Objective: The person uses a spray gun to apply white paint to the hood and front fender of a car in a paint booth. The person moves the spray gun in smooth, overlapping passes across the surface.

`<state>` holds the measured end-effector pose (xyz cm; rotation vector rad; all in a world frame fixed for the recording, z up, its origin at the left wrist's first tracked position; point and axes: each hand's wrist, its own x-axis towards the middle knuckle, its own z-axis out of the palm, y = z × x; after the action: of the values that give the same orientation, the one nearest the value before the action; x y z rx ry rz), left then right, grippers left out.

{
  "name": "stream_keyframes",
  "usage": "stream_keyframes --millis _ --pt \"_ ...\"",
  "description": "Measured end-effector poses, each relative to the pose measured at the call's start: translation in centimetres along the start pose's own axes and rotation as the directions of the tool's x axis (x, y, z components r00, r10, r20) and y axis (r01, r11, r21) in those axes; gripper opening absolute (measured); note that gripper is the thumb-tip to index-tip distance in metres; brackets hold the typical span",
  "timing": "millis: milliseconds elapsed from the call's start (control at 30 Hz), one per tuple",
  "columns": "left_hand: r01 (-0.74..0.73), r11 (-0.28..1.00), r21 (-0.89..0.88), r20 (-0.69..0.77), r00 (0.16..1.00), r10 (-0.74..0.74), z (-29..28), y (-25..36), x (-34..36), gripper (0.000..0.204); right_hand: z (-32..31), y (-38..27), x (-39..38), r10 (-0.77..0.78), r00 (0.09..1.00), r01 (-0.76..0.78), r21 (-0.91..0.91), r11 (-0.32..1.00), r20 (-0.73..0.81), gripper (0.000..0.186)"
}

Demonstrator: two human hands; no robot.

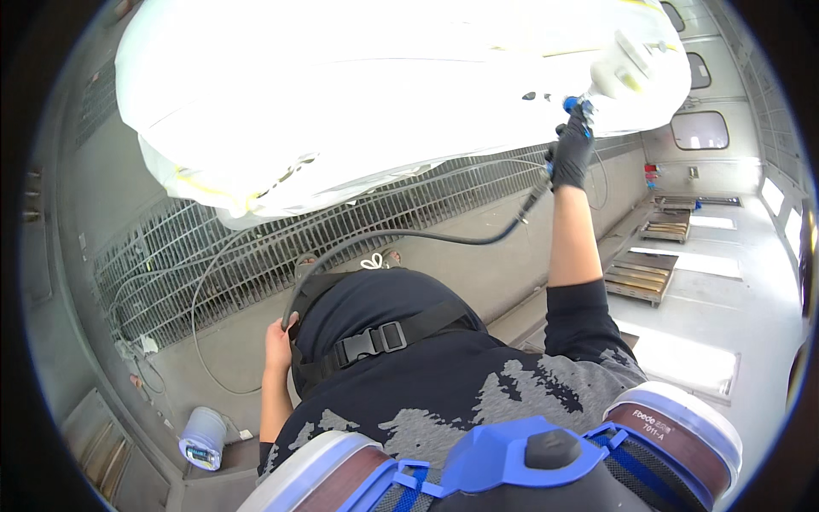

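My right hand (573,154), in a black glove, grips a spray gun (578,107) with blue fittings and a pale cup (621,70), raised in front of a large object covered in white sheeting (358,94) with yellow tape. A dark hose (418,233) runs from below the gun across my body. My bare left hand (280,340) is closed on that hose beside my waist. A blue-and-grey respirator (512,461) fills the lower edge of the view, over my dark shirt.
A floor grating (162,273) with thin hoses lies below the covered object. A white bucket (203,437) stands at the lower left. Grey booth walls with small windows (699,130) are at the right, along with slatted metal panels (640,275).
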<state>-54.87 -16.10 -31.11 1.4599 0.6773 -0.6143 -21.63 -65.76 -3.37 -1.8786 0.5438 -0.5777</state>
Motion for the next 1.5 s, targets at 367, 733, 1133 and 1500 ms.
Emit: stream_keyframes --millis 367,733,1133,1500 --pt "0.051 0.841 0.538 -0.075 0.997 -0.013 -12.4 -3.1 2.6 0.05 14.9 -8.5 -15.2 0.259 0.528 -0.546 0.09 0.833 0.809 0.05" --pt "-0.113 0.954 0.277 0.146 0.986 0.074 -8.3 5.7 4.0 0.044 5.0 -7.7 -1.6 0.329 0.894 -0.286 -0.177 0.942 0.304 0.043" --pt "0.022 0.993 0.12 0.183 0.982 -0.044 2.3 10.0 3.1 0.047 -7.0 -4.8 8.2 0.093 0.994 -0.097 -0.09 0.991 -0.048 0.043" --pt "-0.207 0.949 0.237 0.262 0.954 0.142 9.2 7.3 3.0 0.037 -14.8 3.3 8.1 0.389 0.793 -0.542 0.252 0.802 0.468 0.034"
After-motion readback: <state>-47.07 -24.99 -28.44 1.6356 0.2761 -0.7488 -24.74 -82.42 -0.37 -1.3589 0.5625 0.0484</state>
